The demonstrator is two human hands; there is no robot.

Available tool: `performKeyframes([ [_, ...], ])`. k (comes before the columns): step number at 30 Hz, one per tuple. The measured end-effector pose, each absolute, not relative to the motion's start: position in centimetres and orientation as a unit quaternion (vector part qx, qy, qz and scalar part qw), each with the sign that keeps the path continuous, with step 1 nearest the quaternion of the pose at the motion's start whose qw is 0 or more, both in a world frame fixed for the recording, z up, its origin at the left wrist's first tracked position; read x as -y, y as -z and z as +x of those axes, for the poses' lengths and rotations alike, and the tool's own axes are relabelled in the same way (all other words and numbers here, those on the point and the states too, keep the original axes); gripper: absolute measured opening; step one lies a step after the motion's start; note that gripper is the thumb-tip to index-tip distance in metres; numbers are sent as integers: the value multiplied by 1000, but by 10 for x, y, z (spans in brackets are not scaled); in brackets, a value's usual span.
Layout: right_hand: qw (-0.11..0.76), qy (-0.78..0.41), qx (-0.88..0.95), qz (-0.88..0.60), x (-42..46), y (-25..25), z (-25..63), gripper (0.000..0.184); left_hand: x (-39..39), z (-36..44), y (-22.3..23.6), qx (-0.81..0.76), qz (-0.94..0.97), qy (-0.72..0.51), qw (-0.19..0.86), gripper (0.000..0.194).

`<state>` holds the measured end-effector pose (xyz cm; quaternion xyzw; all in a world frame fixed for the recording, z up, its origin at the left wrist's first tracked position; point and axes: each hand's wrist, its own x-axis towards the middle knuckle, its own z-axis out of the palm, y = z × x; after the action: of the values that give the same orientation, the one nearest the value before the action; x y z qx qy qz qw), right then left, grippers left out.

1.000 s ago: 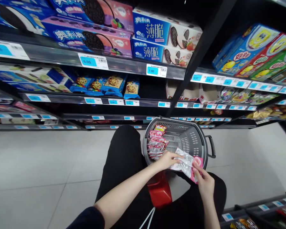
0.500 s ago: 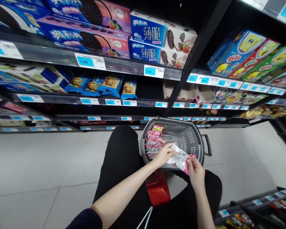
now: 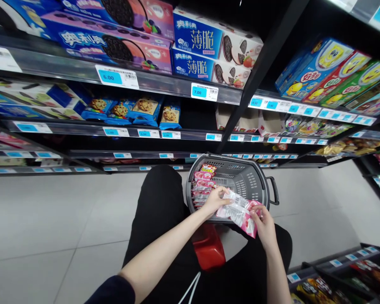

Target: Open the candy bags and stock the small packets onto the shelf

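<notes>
Both hands, the left hand [image 3: 215,199] and the right hand [image 3: 263,223], are pinching one pink snack packet [image 3: 239,213] with closed fingers over the grey basket [image 3: 256,177], low in the middle of the frame, where more packets [image 3: 201,185] are already lying.

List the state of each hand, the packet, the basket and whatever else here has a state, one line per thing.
left hand: gripping the packet's left end, over the basket.
right hand: pinching the packet's right end.
snack packet: held between both hands, tilted, above the basket's near rim.
basket: on the floor, partly filled.
pink packets: stacked along the basket's left side.
red stool: under the person, partly hidden.
</notes>
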<state>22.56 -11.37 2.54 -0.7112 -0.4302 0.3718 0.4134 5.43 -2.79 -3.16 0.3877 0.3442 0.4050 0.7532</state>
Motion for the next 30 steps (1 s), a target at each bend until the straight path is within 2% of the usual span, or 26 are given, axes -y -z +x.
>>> performKeyframes([
  [3, 489, -430, 362, -666, 117, -23, 224, 20, 29, 56, 31, -294, 293, -408, 813, 38],
  [9, 597, -534, 201, -565, 119, -12, 222, 15, 30, 56, 34, -315, 235, -334, 857, 17],
  [12, 631, -529, 157, -546, 120, -11, 225, 13, 29, 52, 29, -277, 228, -287, 888, 25],
  [15, 651, -522, 145, -531, 124, -13, 231, 20, 29, 50, 23, -225, 242, -275, 903, 37],
  [17, 660, -523, 145, -519, 127, -14, 233, 22, 30, 51, 21, -221, 259, -280, 898, 37],
  [20, 650, -521, 127, -538, 128, -17, 232, 20, 30, 53, 23, -281, 321, -279, 860, 31],
  [24, 560, -528, 117, -627, 124, -20, 227, 20, 25, 51, 29, -395, 455, -293, 742, 37],
  [27, 485, -531, 148, -679, 124, -20, 229, 33, 21, 48, 30, -435, 515, -320, 665, 40],
  [30, 456, -508, 171, -710, 124, -19, 236, 38, 20, 47, 30, -445, 522, -325, 652, 39],
])
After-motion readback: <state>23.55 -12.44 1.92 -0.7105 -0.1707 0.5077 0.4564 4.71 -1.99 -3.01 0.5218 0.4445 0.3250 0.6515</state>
